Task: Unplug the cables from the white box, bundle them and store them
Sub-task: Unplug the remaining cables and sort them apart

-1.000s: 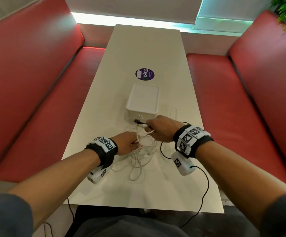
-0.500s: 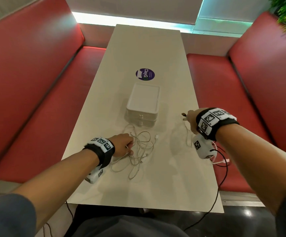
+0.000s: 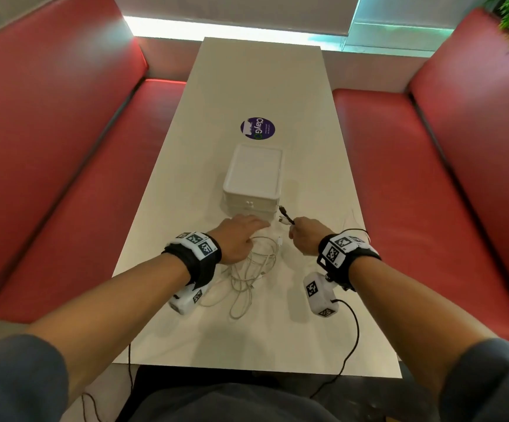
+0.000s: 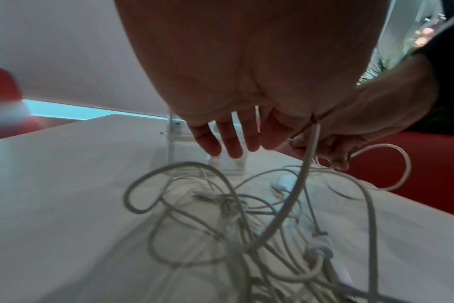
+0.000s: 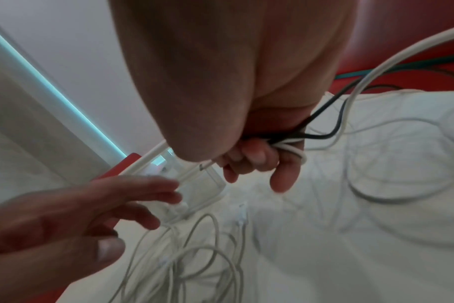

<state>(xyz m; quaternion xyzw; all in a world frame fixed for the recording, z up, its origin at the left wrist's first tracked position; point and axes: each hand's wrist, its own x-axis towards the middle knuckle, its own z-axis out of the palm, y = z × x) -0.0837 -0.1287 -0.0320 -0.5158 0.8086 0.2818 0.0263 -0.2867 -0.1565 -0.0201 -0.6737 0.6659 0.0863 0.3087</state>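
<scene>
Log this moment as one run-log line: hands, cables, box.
left hand: open, fingers at white box front | right hand: grips black and white cable ends | loose white cables: tangled on table

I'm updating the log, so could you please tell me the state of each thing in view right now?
white box: closed, on the table.
left hand: fingers extended toward the box front.
right hand: grips a black cable and white cable ends.
loose white cables: tangled on the table.
</scene>
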